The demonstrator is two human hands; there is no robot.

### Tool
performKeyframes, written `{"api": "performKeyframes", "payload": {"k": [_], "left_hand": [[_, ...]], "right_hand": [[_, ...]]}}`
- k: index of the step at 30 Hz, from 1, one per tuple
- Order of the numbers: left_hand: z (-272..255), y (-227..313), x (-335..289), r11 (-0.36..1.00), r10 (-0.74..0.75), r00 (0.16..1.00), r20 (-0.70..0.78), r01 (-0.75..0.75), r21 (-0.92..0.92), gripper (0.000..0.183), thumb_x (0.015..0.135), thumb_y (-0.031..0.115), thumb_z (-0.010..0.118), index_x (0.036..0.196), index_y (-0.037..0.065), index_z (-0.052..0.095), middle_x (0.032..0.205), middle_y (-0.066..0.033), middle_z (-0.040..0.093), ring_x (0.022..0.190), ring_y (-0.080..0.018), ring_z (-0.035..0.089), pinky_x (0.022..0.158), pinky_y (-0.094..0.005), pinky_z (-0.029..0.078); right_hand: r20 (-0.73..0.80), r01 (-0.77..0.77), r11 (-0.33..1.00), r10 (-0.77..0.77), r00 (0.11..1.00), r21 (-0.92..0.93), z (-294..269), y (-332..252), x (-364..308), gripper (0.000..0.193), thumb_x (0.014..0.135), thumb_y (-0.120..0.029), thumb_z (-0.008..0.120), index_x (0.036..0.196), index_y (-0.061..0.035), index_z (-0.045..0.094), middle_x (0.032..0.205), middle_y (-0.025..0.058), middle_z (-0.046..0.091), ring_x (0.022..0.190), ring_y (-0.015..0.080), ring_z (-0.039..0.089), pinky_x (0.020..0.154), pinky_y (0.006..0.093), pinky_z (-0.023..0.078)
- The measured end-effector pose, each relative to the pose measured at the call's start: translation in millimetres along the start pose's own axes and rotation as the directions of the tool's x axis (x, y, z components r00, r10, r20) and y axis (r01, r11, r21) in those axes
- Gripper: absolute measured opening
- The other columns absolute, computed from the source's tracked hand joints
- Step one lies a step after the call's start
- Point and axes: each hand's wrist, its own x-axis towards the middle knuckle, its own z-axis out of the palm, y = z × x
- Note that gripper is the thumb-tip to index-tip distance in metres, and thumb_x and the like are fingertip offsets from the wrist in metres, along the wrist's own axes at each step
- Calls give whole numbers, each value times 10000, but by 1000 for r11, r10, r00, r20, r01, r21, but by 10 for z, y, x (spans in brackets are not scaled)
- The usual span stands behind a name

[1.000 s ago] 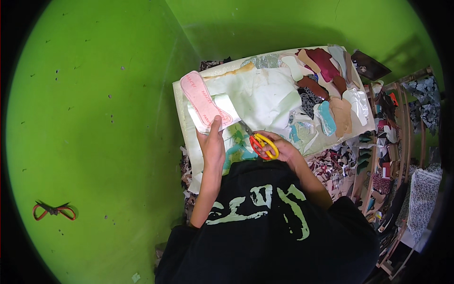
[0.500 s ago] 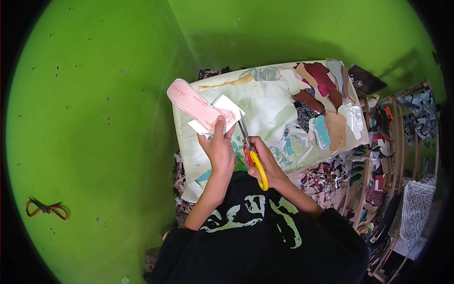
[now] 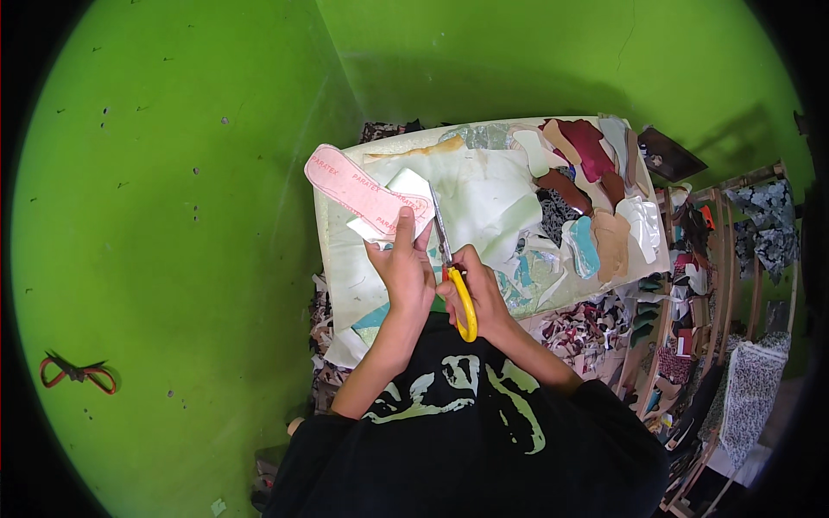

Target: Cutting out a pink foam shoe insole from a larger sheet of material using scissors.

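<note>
My left hand (image 3: 408,269) grips a pink shoe insole (image 3: 352,185) with red print, its thumb pressed on the narrower near end. A piece of white sheet material (image 3: 409,181) lies against the insole and sticks out past its edges. In my right hand (image 3: 484,298) is a pair of scissors (image 3: 467,306) with yellow and red handles. The blades point away from me, along the right edge of the white sheet and close to it; whether they touch it I cannot tell. Both hands are over the near part of a pale table.
White sheeting covers much of the table (image 3: 339,274). Brown, dark red and teal cut pieces (image 3: 583,249) lie at its right. Scraps (image 3: 587,332) are heaped beyond its near right edge. A wooden rack (image 3: 721,311) stands right. Other scissors (image 3: 78,373) hang on the green wall.
The scissors have shifted slightly away from me and left, and their handles have turned more upright. The insole and my left hand stay nearly in place.
</note>
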Motion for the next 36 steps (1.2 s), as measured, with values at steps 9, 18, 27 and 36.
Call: {"api": "performKeyframes", "payload": {"k": [9,18,27,36], "left_hand": [[-83,68,29,998,-50,997,65,48,43,436,909,27,666,1290,51,456,1172,-90,602,1033,-197,645,877,-345,587],[-105,66,-49,992,-84,991,105,72,107,440,905,9,659,1285,65,444,1159,-83,597,1022,-189,648,851,-351,604],[-255,139,22,985,-119,975,189,92,149,504,874,-9,668,1311,81,435,1177,-96,608,1012,-203,657,798,-370,597],[-465,127,143,968,-43,929,368,-52,244,569,845,-70,650,1357,27,421,1197,-121,604,1042,-211,638,873,-368,551]], "right_hand": [[64,53,991,-46,997,-123,-80,75,-70,581,937,-543,587,1041,-11,380,749,104,501,612,193,506,563,335,416],[68,3,987,8,998,-162,-136,17,-115,657,917,-623,552,1051,-7,367,751,139,499,666,247,510,616,379,421],[158,74,972,-39,987,-222,-313,-102,-174,628,932,-611,535,1030,-12,375,677,123,491,524,251,517,541,357,424],[314,-116,993,117,942,-22,-417,-144,-304,665,917,-702,456,1055,-61,350,658,60,493,491,144,524,473,273,422]]}}
